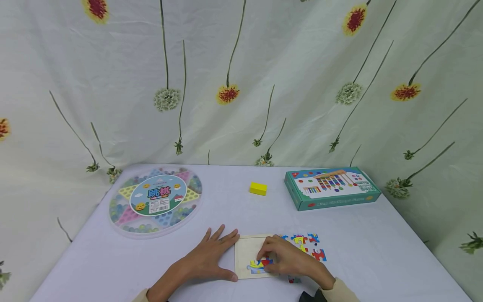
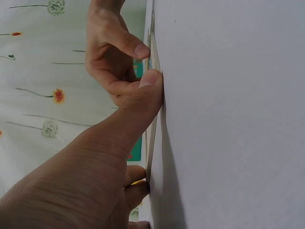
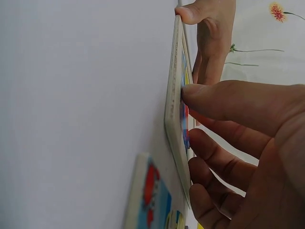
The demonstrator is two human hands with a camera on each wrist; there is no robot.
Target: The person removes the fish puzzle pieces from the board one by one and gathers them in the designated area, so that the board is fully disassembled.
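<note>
A pale wooden puzzle tray (image 1: 244, 250) lies flat near the front of the table. Several joined, brightly coloured jigsaw pieces (image 1: 256, 267) sit in its lower part. My left hand (image 1: 207, 261) spreads its straight fingers along the tray's left side, thumb at the near corner and fingertips at the far one. Over the tray's right half, my right hand (image 1: 288, 255) pinches a puzzle piece (image 3: 185, 112) between thumb and curled fingers, down at the picture's surface. The hand itself hides most of that piece in the head view.
Loose jigsaw pieces (image 1: 318, 254) lie right of the tray, some behind the right forearm. A yellow block (image 1: 258, 188) stands farther back. A round Chinese checkers box (image 1: 156, 201) is at the left, and a green game box (image 1: 333, 188) at the back right, before a flowered curtain (image 1: 211, 50).
</note>
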